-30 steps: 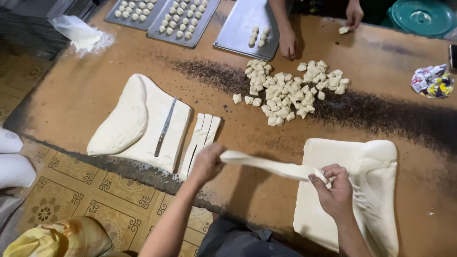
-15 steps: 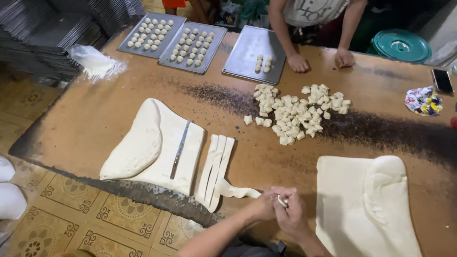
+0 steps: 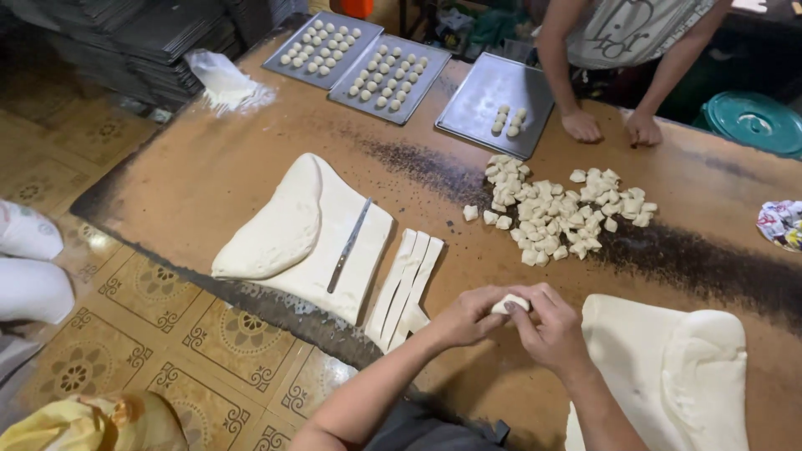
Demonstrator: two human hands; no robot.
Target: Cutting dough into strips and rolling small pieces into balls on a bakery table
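Note:
My left hand (image 3: 464,317) and my right hand (image 3: 553,327) meet above the near edge of the brown table (image 3: 209,167), both closed around a small white dough piece (image 3: 509,304). Just left of my hands lie cut dough strips (image 3: 407,288). Further left is a folded dough sheet (image 3: 301,230) with a long knife (image 3: 347,247) resting on it. Another folded dough sheet (image 3: 672,376) lies to the right of my right hand. A heap of several cut dough pieces (image 3: 555,213) sits beyond my hands.
Three metal trays stand at the far edge: two filled with dough balls (image 3: 322,48), (image 3: 389,77), one nearly bare (image 3: 494,102). Another person's hands (image 3: 610,127) rest beside it. Flour pile (image 3: 225,83) far left, teal lid (image 3: 752,124) far right, tiled floor (image 3: 150,334) below.
One second ago I stretched a dough strip between my hands; now both hands have come together around a small piece. The camera view shifted left and up.

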